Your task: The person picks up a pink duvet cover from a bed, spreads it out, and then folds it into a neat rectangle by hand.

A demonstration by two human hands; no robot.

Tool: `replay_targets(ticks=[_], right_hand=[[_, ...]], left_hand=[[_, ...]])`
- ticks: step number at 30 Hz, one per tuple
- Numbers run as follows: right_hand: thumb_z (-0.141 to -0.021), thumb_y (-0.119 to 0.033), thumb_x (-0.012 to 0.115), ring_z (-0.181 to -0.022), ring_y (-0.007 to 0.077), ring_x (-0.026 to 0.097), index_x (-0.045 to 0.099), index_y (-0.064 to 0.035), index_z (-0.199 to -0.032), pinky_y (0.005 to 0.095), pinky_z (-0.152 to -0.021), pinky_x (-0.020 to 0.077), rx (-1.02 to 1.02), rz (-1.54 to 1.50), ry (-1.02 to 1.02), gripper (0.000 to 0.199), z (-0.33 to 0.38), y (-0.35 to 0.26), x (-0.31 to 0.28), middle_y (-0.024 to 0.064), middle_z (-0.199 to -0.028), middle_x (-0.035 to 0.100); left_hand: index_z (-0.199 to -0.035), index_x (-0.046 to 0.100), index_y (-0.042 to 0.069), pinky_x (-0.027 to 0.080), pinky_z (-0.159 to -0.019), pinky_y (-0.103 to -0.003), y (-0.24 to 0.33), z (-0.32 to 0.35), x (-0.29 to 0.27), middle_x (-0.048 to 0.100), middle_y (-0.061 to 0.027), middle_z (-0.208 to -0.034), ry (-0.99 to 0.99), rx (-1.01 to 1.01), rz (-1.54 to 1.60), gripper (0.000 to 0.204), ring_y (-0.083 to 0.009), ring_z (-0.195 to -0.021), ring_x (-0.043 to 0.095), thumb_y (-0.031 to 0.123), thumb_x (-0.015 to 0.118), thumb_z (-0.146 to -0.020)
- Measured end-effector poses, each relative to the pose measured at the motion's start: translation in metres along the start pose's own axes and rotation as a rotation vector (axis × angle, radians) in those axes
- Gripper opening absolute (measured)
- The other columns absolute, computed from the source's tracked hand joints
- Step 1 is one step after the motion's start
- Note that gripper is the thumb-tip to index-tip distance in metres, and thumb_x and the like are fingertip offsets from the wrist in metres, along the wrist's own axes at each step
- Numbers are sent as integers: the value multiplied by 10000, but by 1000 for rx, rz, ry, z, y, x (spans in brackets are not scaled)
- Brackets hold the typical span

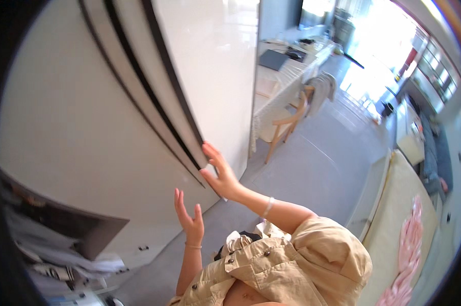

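Ahead of the person, at a glossy white wardrobe door (215, 66), the step appears to be moving it, next calling for pressure along its dark edge strip (176, 79). The right hand (221, 177) reaches there, fingers extended, contact unclear; the left hand (191, 222), open and empty, points up nearby.

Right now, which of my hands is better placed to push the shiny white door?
Probably your right hand: it is open, right by the dark edge of the white door, though contact is unclear. Your left hand is open too, but appears farther from that edge.
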State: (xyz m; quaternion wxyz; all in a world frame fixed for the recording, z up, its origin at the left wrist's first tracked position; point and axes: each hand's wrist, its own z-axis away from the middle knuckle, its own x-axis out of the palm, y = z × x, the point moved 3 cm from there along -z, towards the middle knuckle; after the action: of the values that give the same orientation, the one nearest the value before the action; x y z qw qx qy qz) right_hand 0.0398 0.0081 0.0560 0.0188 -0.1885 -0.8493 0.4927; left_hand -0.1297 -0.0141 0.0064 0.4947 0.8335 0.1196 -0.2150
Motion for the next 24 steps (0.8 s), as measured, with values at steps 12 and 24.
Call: replay_targets(ticks=[12,24], right_hand=[[-765,-252,529,-987,314,515,534,-53,-1062,381,-860,402,1075,495,114,357,288,186,-112,179,-1091,523],[-722,-147,494,-578,159,569,612,-14,-776,300,-558,462,1872,251,941,186,724,136,-295,98,-661,609]], left_hand=[[-1033,538,8,403,-841,-298,-98,39,109,573,-90,-999,-538,-317,281,254,-181,-939,535,74,529,-787],[-1025,519,-36,431,-802,-242,102,129,426,600,-92,-904,-1396,-231,636,237,-128,-850,555,80,501,-819]])
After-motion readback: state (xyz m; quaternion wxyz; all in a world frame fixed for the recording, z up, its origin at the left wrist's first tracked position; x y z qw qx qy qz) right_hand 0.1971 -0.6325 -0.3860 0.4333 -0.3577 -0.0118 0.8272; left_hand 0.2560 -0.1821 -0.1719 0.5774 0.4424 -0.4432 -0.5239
